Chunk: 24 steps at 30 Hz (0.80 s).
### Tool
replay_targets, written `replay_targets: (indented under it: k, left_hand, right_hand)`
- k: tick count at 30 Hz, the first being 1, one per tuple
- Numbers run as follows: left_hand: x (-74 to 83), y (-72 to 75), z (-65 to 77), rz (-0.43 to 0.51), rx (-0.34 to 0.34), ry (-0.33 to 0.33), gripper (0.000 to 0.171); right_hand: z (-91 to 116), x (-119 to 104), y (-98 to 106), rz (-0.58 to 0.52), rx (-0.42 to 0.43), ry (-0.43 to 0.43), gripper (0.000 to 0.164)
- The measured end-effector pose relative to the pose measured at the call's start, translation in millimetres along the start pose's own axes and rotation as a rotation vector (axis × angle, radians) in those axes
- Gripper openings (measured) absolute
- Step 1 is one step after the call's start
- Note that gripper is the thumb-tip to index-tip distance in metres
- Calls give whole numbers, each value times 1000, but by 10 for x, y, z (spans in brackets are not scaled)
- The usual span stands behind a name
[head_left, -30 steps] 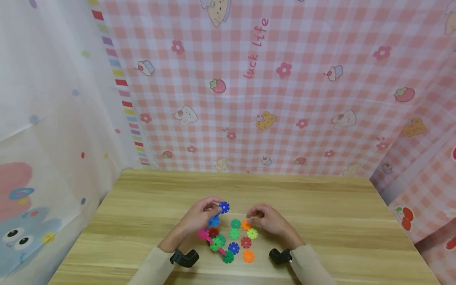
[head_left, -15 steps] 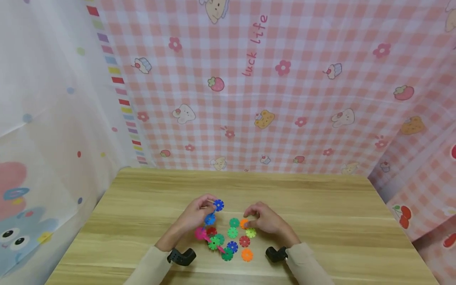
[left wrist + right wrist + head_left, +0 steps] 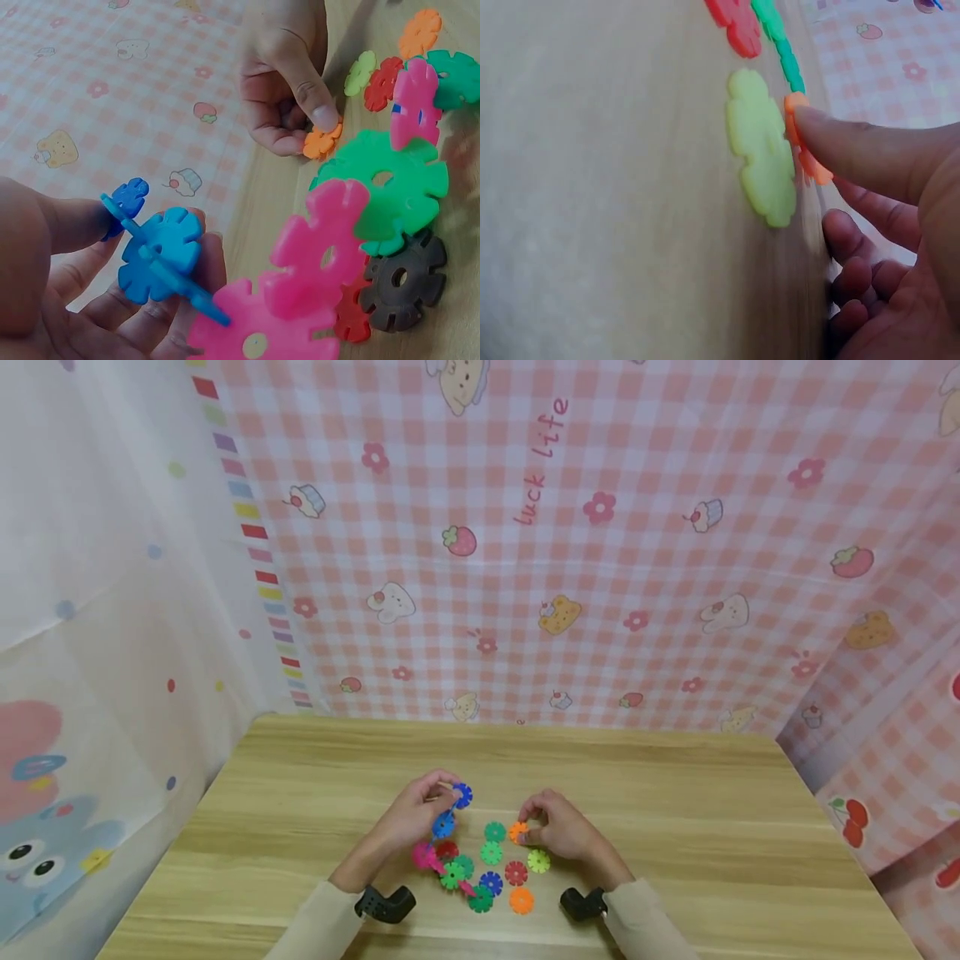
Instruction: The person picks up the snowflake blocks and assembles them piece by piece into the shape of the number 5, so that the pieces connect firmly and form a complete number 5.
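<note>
My left hand (image 3: 420,810) pinches a dark blue notched snowflake disc (image 3: 129,199) between thumb and fingers. This disc ends a linked chain running through a light blue disc (image 3: 160,255), pink discs (image 3: 319,255) and a bright green disc (image 3: 452,876) to a darker green disc (image 3: 482,900). Across from it, my right hand (image 3: 562,827) pinches a loose orange disc (image 3: 802,139) at the tabletop, thumb on its face. A yellow-green disc (image 3: 538,861) lies flat just beside that orange one.
Loose discs lie between the hands on the wooden table (image 3: 675,793): red (image 3: 516,872), dark blue (image 3: 491,884), another orange (image 3: 522,901) and several greens (image 3: 492,852). A dark brown disc (image 3: 405,281) and a red one sit beside the chain. Checked cloth (image 3: 637,568) hangs behind.
My left hand, with the chain's dark blue end, has shifted slightly left. The yellow-green disc has slid a little right and nearer me, away from the orange disc at my right hand.
</note>
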<state>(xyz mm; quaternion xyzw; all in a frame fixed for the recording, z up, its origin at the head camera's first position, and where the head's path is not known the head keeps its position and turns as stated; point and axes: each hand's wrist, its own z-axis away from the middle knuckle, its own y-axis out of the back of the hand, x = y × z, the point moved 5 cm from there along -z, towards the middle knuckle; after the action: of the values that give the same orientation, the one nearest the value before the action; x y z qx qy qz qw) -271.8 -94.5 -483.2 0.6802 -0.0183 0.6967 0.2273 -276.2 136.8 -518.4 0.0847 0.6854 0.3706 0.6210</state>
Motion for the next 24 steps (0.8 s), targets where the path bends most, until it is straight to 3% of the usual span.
replay_targets:
  k: [16,20,24]
  left_hand:
    - [119,-112,34,100,-29,-22,19]
    - [119,-136,35,107,-41,-26,18]
    - [121,-163,31,115,-55,-34,18]
  right_hand:
    - [20,74,103,-167,70,-23,17]
    - [40,12,142,-218,107,-34,18]
    - [64,-127,172,-314,141,18,18]
